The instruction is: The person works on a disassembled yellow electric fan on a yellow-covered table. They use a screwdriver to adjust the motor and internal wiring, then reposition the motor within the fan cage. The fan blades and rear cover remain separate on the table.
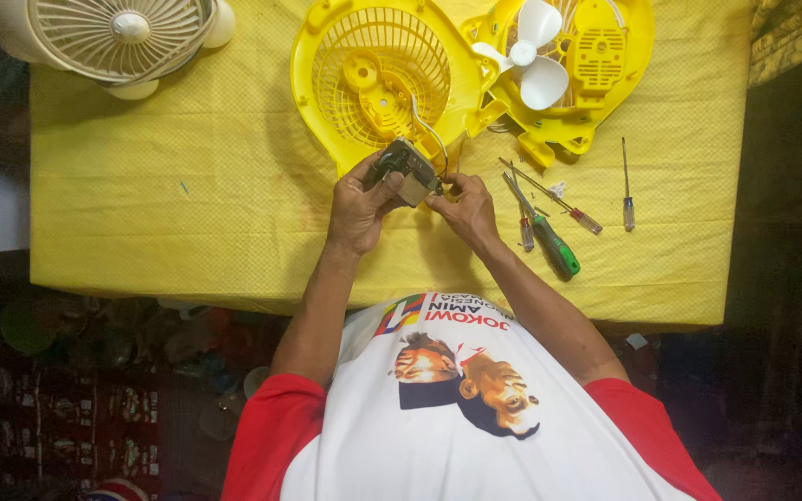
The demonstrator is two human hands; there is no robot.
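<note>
Evidently the work is on the small fan motor (405,171): the left hand (356,209) grips its body, fingers closed round it, while the right hand (464,209) pinches its side. Just beyond the fingertips lies the yellow fan housing (327,74), wired to it. Freeing it likely calls for a screwdriver (549,237).

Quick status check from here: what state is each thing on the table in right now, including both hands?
Left hand: gripping the small motor, held off the cloth.
Right hand: fingers at the motor's side.
Yellow fan housing: opened, lying flat, wire running to the motor.
Yellow rear cover: detached, white blade lying on it.
Green-handled screwdriver: lying loose.
Cream fan: assembled.
</note>
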